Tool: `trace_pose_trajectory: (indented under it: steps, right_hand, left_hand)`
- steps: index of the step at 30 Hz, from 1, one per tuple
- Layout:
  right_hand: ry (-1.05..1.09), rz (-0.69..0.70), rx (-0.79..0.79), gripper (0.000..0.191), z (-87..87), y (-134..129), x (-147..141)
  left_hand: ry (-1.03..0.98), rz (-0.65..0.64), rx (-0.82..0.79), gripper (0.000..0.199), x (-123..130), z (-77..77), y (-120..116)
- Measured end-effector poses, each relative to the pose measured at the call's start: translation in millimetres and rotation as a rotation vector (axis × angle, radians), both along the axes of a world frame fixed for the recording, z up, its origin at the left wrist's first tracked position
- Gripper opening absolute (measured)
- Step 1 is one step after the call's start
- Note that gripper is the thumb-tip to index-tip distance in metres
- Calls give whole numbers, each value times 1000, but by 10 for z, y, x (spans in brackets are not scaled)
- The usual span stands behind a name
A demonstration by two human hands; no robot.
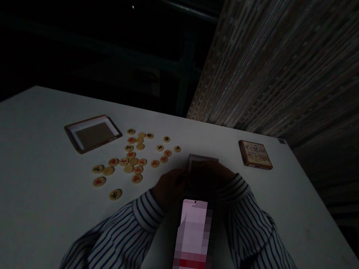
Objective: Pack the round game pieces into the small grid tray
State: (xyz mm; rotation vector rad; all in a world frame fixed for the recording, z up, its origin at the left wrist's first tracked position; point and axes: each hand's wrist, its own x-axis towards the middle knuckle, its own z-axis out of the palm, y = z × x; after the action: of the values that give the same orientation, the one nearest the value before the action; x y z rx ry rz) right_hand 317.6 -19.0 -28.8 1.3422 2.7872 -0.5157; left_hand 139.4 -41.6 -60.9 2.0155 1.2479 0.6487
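Observation:
My left hand [169, 187] is in deep shadow at the near left corner of a shallow pale box [195, 157]. Its fingers look curled inward, and whatever they hold is hidden. My right hand [217, 173] reaches across the same box from the right, covering most of it; its fingertips are lost in the dark. To the left of my hands, several round wooden Chinese chess pieces [137, 178] lie scattered, some showing red or black characters, others plain side up. Just below my hands lies a lit phone [192, 225], its screen partly pixelated.
An open shallow box part [76, 141] with a pale inside lies at the left of the white table [285, 238]. A box with printed characters [256, 154] sits at the back right. Behind the table's right side hangs a string curtain [241, 72]. The room is very dim.

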Motion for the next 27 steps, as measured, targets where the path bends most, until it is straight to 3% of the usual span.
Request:
trace_pose_trajectory:
  steps: [6,14,18,27]
  right_hand:
    - [14,-52,-51,20,36,-17,13]
    - [-150,-194,31,24,211,-56,59]
    - [-189,-175,5,23,201,-74,87]
    - [-3,-52,-94,19,132,-141,-20]
  left_hand:
    - [14,-20,-23,34,-3,2,2]
    - [-18,-6,-39,35,-18,5,-11]
    - [-13,-2,-45,35,-20,-6,-11]
    - [13,4,-7,36,-17,-27,-20]
